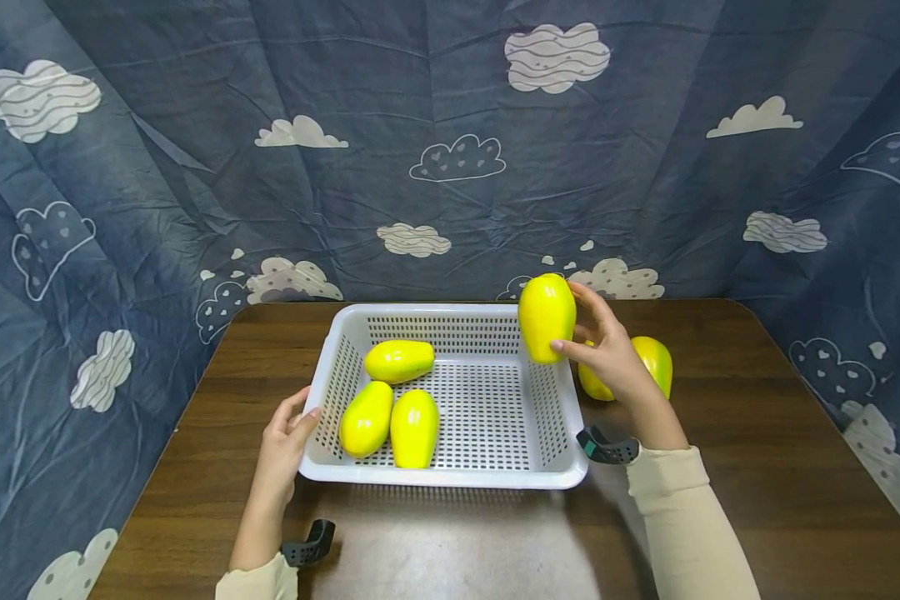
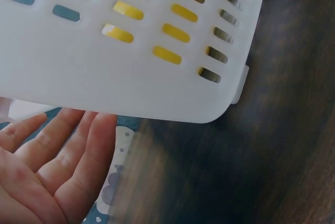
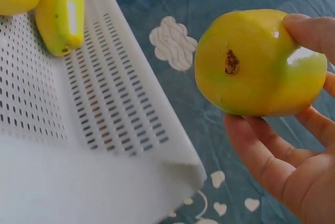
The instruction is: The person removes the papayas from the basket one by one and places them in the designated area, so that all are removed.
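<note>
My right hand (image 1: 613,354) holds a glossy yellow papaya (image 1: 547,318) above the back right corner of a white perforated plastic basket (image 1: 442,477). In the right wrist view, the thumb and fingers hold that papaya (image 3: 256,62) around its sides, with a brown scar on the end facing the camera. At the basket's left rim, my left hand (image 1: 285,433) grips with the thumb over the edge and the fingers outside. Three more papayas lie inside on the left: one at the back (image 1: 399,361), one in front (image 1: 366,419) and another (image 1: 415,428) beside it.
Right of the basket, behind my right hand, yellow papayas (image 1: 654,365) lie on the brown wooden table (image 1: 750,467), partly hidden. A dark blue cloth (image 1: 390,75) with cloud prints hangs behind the table. Black straps (image 1: 609,447) sit at both wrists.
</note>
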Available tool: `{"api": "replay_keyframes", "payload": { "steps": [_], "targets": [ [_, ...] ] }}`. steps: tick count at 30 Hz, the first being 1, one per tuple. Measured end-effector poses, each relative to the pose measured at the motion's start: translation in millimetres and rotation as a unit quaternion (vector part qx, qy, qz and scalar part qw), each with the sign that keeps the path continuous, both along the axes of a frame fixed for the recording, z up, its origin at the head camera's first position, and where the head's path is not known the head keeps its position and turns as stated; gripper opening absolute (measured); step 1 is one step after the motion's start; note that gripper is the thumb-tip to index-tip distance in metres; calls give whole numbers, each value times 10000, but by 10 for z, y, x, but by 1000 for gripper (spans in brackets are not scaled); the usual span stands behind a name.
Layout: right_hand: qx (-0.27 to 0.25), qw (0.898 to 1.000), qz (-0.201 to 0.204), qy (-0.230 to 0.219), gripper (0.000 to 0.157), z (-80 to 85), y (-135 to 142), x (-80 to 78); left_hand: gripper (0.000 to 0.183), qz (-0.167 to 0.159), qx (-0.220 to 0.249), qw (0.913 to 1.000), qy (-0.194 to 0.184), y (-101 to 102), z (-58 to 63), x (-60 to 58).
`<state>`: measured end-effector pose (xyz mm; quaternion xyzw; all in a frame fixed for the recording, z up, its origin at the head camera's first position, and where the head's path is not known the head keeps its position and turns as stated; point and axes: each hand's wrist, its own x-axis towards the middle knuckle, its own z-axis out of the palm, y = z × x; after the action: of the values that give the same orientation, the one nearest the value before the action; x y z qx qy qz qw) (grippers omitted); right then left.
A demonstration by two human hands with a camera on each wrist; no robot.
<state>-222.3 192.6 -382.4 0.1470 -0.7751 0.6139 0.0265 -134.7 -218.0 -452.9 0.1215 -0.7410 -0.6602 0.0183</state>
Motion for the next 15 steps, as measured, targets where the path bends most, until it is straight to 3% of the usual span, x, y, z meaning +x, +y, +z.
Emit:
{"api": "replay_keyframes", "payload": {
  "steps": [7,15],
  "targets": [
    [1,9998,-212,-59,79,-11,89,121,42,-8,28,10000,-25,5,8,2],
    [-208,9994,-246,-99,80,-228,260,142,42,-8,11,10000,-53,6,9,0]
  ]
}}
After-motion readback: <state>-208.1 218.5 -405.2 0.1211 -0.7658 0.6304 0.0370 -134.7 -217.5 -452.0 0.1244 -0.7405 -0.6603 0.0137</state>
